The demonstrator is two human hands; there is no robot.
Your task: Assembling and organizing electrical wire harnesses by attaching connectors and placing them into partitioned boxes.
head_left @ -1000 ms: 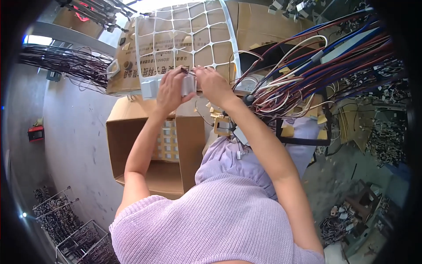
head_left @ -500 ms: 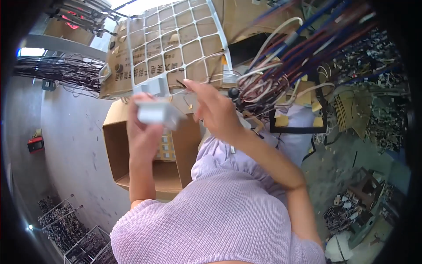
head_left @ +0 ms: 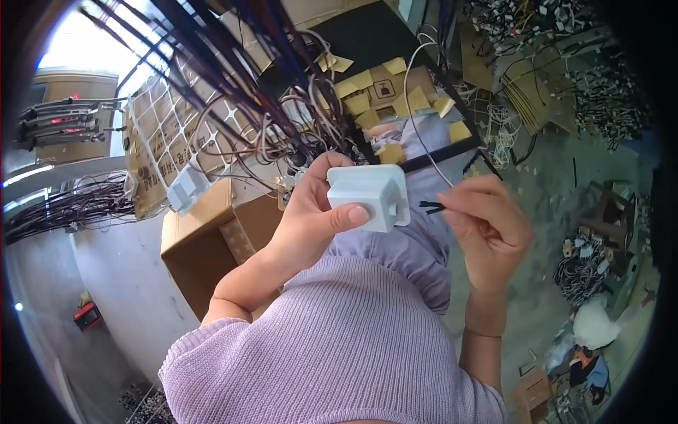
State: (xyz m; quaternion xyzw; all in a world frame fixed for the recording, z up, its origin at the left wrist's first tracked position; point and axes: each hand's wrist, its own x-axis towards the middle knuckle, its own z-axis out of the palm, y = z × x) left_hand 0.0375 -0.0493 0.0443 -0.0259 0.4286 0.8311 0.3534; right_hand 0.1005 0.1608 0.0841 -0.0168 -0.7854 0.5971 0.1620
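Observation:
My left hand [head_left: 307, 215] grips a white plastic box-shaped housing [head_left: 364, 194] with a wide flange, its thumb pressed on the near side. On the housing's right side a small opening faces my right hand [head_left: 491, 230]. Between thumb and fingers, that hand pinches a thin pale cable [head_left: 417, 120] close to its end. Short dark wire tips [head_left: 429, 207] stick out from the pinch toward the housing, apart from it. The cable loops up and away above the dark-framed tray [head_left: 452, 148], which carries bits of yellow tape.
Bundled cables [head_left: 261, 106] hang across the upper middle. Another white housing [head_left: 187, 187] rests at the edge of a netted cardboard sheet [head_left: 152, 141]. An open cardboard box [head_left: 191, 233] stands at the left. Heaped wires [head_left: 583, 268] lie on the floor at right.
The view has swung to the right. My left hand has brought the white housing before my chest. My right hand has moved right, away from the netted sheet, and now pinches the cable end.

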